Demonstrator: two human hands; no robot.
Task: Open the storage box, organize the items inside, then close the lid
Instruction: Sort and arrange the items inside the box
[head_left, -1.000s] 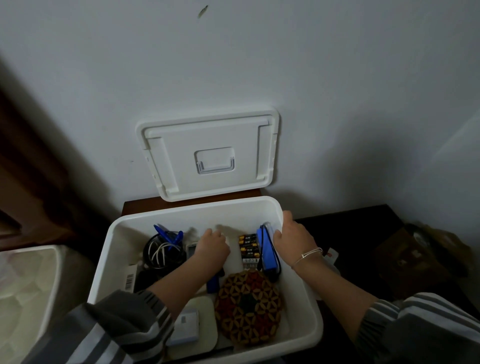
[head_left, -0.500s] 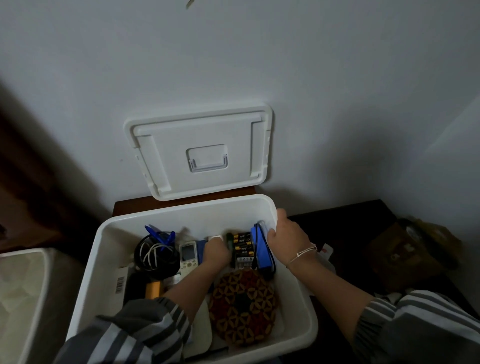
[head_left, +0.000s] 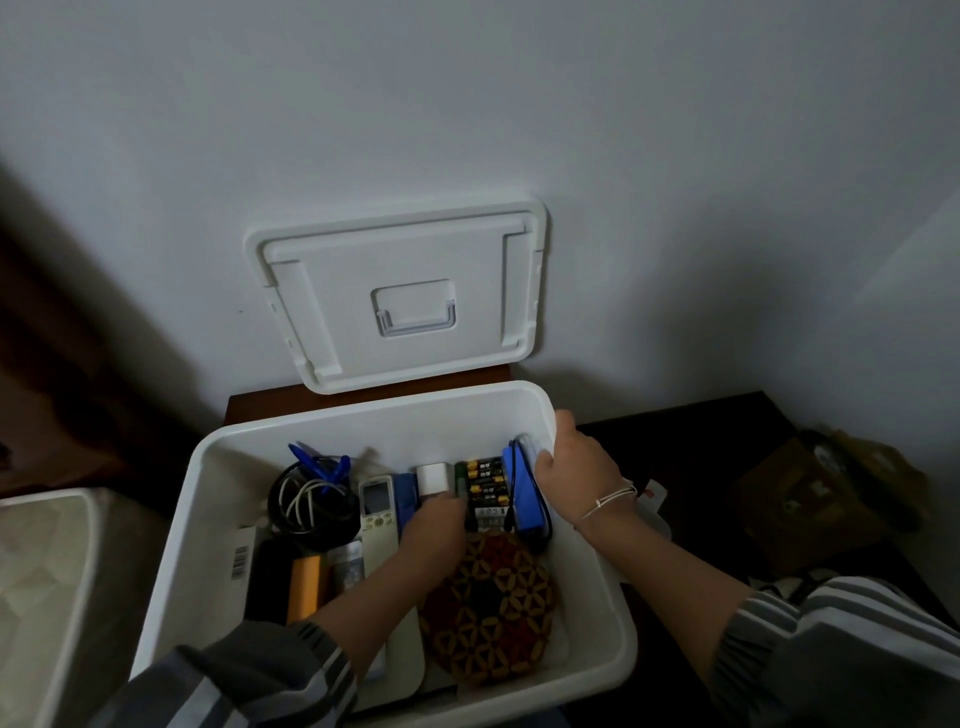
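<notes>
The white storage box (head_left: 208, 519) stands open; its lid (head_left: 400, 296) leans on the wall behind. Inside, from left: coiled cables (head_left: 306, 499), a white remote (head_left: 378, 509), a blue item (head_left: 406, 493), a small white block (head_left: 432, 478), a pack of batteries (head_left: 485, 491) and a flat blue case (head_left: 522, 493) on edge. A round patterned mat (head_left: 488, 608) lies in front. My left hand (head_left: 434, 525) reaches down beside the batteries, fingers curled and hidden. My right hand (head_left: 576, 473) grips the blue case near the box's right wall.
An orange item (head_left: 304, 587), a dark flat item (head_left: 267, 577) and a barcoded card (head_left: 240, 558) lie at the box's left. A pale container (head_left: 41, 582) stands left of the box. A dark table (head_left: 691, 441) and a brown bag (head_left: 810, 499) sit to the right.
My left hand has shifted right from the box's middle to the batteries, uncovering the remote and the white block. My right hand stays on the blue case.
</notes>
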